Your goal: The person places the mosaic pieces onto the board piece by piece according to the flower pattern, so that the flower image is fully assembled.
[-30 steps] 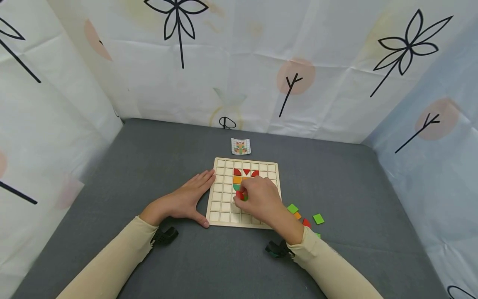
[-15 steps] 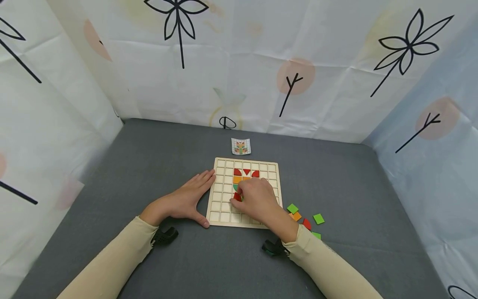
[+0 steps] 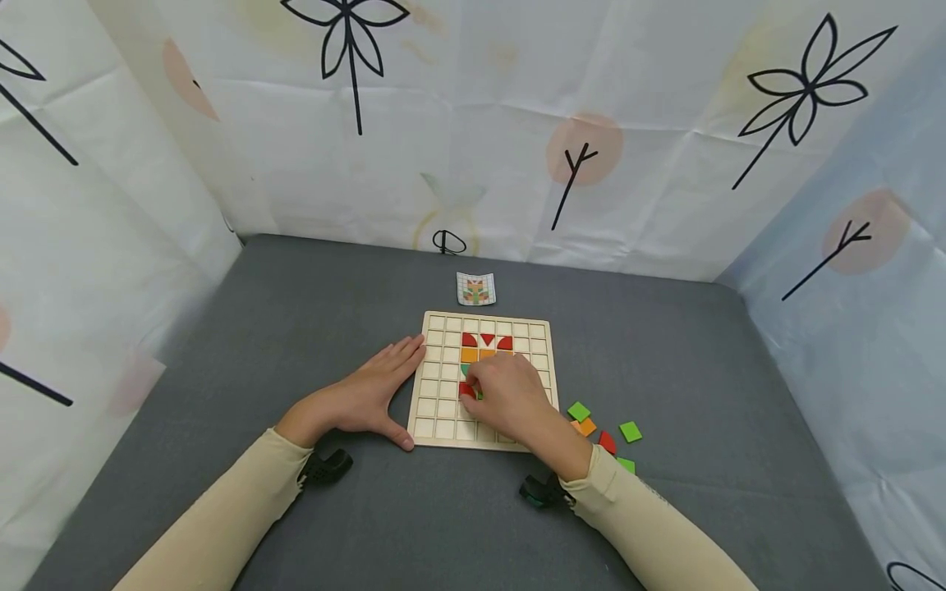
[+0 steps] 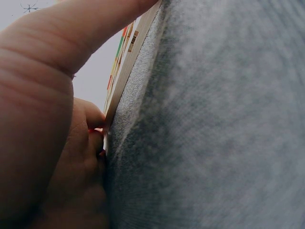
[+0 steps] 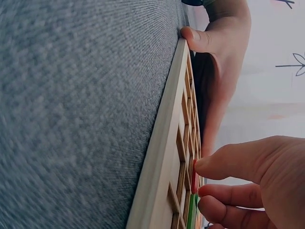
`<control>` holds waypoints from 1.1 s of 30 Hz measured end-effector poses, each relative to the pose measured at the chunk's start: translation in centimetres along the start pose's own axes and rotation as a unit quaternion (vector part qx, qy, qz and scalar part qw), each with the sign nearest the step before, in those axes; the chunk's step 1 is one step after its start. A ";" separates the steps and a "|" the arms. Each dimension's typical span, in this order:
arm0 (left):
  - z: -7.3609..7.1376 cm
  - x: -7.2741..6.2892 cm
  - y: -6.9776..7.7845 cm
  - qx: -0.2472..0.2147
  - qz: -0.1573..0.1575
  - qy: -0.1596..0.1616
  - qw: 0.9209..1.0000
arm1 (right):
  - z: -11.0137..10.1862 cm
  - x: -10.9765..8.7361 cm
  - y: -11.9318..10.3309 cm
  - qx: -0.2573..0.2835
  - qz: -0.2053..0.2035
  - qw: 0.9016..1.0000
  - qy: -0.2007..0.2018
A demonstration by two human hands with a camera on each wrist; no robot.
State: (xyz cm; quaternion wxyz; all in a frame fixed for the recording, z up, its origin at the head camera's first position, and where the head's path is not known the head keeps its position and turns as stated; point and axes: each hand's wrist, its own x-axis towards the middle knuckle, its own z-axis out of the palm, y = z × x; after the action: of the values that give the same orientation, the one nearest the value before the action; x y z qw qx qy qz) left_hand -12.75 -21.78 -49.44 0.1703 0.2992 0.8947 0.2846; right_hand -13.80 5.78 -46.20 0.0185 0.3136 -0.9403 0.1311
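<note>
Pale fabric [image 3: 650, 49] printed with black line flowers and peach circles walled in the grey tabletop [image 3: 318, 300], and from my seat the head feed gave me both hands at a wooden grid board [image 3: 446, 409] near the middle. The left hand [image 3: 365, 394] was spread wide, gripping nothing: its straight fingers lay against the board's left side, the thumb out at the near left corner. The right hand [image 3: 510, 394] was over the board, fingers curled, thumb and forefinger pinching a red tile [image 3: 466, 388] that sat in or at a cell in the lower middle of the grid. Above it I made out a row of red pieces [image 3: 469, 339] and, under that, orange squares [image 3: 469, 355]; the knuckles hid the rest.

Only the head view gave me the small pattern card [image 3: 475, 290] beyond the board, and the loose green tiles [image 3: 631, 432], orange pieces [image 3: 587, 427] and red rounded piece [image 3: 607, 442] to its right. The right wrist view, low and close, showed what the head view half covered: the thumb on the red tile and a green tile [image 5: 191, 212] next to it. From the left wrist I got the board's side edge, edge-on.
</note>
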 end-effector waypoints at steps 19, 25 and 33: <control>0.2 0.0 -0.1 0.002 -0.007 -0.001 1.000 | -2.0 -1.6 2.2 0.047 0.038 0.998 0.019; 0.2 0.0 -0.2 0.006 -0.010 -0.003 1.000 | -3.2 -2.7 4.1 0.048 0.070 0.996 0.009; 0.1 0.0 -0.2 0.004 -0.008 -0.003 1.000 | -5.5 -4.3 5.5 0.039 0.070 0.997 0.004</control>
State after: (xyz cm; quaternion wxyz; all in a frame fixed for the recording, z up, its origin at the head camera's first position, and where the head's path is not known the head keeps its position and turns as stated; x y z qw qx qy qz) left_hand -12.78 -21.79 -49.66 0.1738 0.2934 0.8979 0.2784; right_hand -13.91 13.96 -42.72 0.0009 0.2474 -0.9539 0.1699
